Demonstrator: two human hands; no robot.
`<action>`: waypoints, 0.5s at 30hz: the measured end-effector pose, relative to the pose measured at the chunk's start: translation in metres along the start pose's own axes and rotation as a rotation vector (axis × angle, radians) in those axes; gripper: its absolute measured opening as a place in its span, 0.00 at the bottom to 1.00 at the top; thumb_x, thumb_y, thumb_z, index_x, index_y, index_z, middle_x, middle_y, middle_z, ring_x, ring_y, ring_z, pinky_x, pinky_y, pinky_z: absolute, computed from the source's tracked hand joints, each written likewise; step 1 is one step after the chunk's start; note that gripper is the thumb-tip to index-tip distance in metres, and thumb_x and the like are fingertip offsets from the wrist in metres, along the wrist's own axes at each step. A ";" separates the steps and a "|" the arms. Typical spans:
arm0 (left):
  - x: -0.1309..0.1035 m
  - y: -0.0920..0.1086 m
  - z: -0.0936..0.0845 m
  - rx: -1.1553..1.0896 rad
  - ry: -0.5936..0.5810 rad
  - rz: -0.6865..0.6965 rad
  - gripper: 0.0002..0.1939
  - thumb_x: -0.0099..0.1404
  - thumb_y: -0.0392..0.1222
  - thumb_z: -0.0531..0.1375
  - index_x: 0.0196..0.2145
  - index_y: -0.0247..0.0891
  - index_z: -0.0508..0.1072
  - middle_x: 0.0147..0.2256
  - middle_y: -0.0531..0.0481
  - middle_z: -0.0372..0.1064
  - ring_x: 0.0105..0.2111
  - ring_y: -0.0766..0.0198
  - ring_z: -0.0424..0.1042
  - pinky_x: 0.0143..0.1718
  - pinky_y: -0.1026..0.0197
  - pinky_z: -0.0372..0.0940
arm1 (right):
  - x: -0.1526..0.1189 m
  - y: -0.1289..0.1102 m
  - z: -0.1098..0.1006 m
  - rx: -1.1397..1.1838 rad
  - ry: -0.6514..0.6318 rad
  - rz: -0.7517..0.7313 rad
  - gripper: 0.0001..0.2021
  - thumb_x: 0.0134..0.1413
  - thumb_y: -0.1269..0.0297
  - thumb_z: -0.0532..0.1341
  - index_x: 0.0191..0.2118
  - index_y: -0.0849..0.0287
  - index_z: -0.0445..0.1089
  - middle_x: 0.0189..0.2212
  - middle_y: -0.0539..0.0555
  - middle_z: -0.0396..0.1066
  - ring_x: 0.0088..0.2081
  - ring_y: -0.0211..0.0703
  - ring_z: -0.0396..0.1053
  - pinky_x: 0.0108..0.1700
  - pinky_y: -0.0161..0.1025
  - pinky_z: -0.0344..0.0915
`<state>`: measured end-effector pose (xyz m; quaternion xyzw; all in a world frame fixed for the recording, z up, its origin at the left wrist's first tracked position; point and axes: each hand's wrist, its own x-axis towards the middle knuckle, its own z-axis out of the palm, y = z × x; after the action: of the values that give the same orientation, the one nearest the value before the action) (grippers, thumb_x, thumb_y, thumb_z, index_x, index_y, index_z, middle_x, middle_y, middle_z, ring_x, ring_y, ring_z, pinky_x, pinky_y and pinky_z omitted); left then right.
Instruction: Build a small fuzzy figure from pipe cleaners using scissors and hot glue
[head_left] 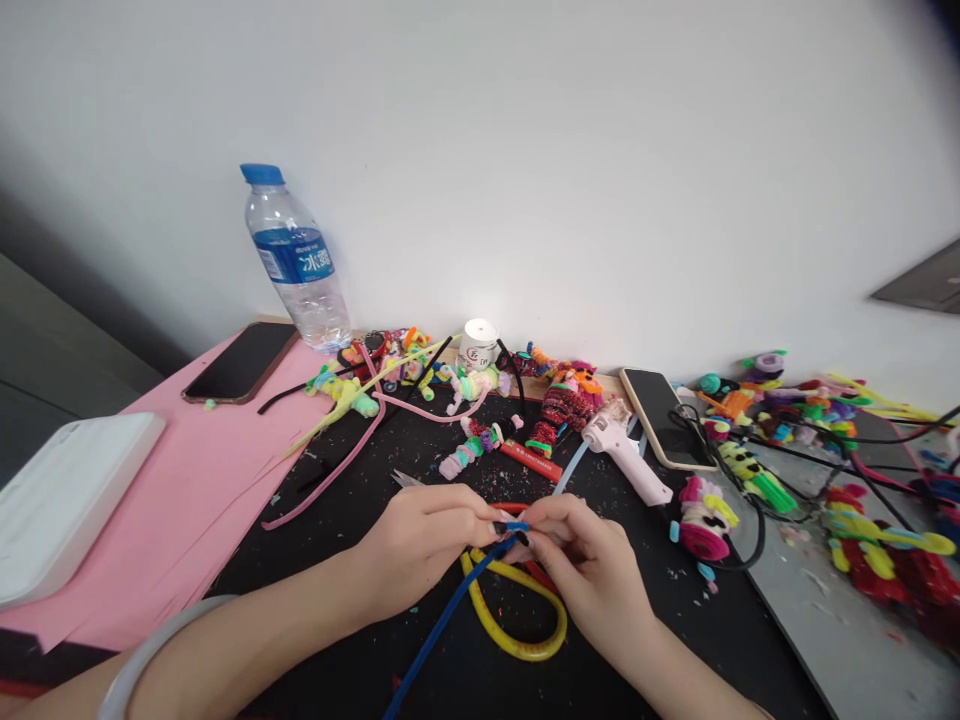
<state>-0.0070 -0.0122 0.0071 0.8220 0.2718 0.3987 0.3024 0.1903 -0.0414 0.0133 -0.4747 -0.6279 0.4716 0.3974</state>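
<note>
Low over the black mat, my left hand (420, 540) and my right hand (589, 570) meet fingertip to fingertip. Both pinch a blue pipe cleaner (450, 605), whose long free end trails down toward the near edge. It is bent where the fingers press it. Under the hands lies a pair of scissors, its yellow handle loop (517, 640) showing below and its blade tip (406, 479) past my left hand. Some red shows behind the fingers, partly hidden.
A white glue gun (626, 455) lies right of the hands, near a phone (664, 420). Several pipe-cleaner figures (570, 400) line the wall beside a white paper cup (478, 345). Left are a water bottle (296, 265), another phone (241, 362) and a white box (75, 500) on pink paper (187, 470).
</note>
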 end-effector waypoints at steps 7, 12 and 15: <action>-0.009 -0.003 0.004 -0.029 -0.023 -0.062 0.11 0.64 0.33 0.55 0.36 0.41 0.78 0.37 0.46 0.77 0.37 0.61 0.75 0.40 0.64 0.69 | -0.005 0.002 -0.002 -0.230 0.031 -0.201 0.07 0.57 0.73 0.56 0.37 0.53 0.66 0.29 0.50 0.77 0.29 0.40 0.76 0.31 0.31 0.71; -0.011 -0.002 0.001 0.053 -0.043 0.018 0.10 0.62 0.33 0.57 0.37 0.41 0.78 0.38 0.46 0.77 0.37 0.59 0.75 0.42 0.61 0.69 | -0.007 0.004 -0.004 -0.357 0.064 -0.328 0.09 0.56 0.75 0.57 0.39 0.52 0.66 0.31 0.50 0.77 0.29 0.39 0.76 0.31 0.30 0.71; -0.011 -0.001 0.000 0.060 -0.038 0.038 0.12 0.63 0.32 0.56 0.40 0.41 0.76 0.40 0.46 0.76 0.39 0.60 0.75 0.43 0.62 0.68 | -0.006 0.003 -0.004 -0.385 0.085 -0.358 0.09 0.55 0.75 0.57 0.38 0.53 0.67 0.31 0.51 0.77 0.29 0.40 0.76 0.32 0.32 0.71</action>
<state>-0.0129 -0.0190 0.0016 0.8432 0.2621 0.3804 0.2750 0.1960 -0.0461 0.0115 -0.4424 -0.7628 0.2452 0.4029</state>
